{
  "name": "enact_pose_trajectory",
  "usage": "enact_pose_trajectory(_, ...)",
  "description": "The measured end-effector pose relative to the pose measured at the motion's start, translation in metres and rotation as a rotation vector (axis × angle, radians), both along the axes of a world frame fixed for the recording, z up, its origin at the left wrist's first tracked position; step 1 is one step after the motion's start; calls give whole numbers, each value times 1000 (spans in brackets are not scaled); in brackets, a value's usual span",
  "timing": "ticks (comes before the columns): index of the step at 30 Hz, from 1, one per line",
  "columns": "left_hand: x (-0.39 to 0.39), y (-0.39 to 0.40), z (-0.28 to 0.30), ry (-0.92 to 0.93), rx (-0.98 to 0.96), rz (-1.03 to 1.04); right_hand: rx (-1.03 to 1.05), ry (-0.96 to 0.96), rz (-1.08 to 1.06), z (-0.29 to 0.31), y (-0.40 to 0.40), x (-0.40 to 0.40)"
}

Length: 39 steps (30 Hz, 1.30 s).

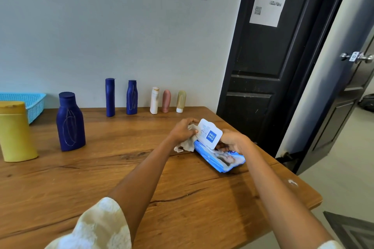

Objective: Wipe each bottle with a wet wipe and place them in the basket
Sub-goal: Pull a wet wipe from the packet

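Pack (220, 157) lies at the table's (101, 178) right edge, flap (209, 134) reading "mee mee" raised; left hand (183, 130) pinches a wipe (187, 141), right hand (232, 141) grips the pack.

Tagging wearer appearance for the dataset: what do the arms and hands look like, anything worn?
Both forearms are bare. The left hand and right hand show no gloves, and no rings or watch can be made out. A loose cream sleeve with a pale floral pattern covers the left upper arm; a similar edge shows bottom right.

left hand (183, 130) gripping wipe (187, 142), right hand (232, 141) on wipes pack (220, 157)
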<state>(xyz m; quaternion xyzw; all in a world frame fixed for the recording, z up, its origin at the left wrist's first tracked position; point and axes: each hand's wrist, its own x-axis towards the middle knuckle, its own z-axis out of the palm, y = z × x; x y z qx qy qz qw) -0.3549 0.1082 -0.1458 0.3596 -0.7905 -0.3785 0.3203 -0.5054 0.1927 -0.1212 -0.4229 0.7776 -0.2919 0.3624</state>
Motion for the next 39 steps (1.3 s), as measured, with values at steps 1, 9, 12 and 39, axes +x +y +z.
enact_pose_trajectory(1,0,1,-2,-1,-5,31,8,9,-4,1,0,0)
enact_pose_trajectory(9,-3,3,-4,-302,-206,-6,-149,-352,-182,8,12,-14)
enact_pose_trajectory(12,-6,6,2,-419,-233,-33,-90,-26,-1,10,17,-14)
enact_pose_trajectory(39,-14,21,23,-744,-58,-52,150,891,178,-13,-9,9)
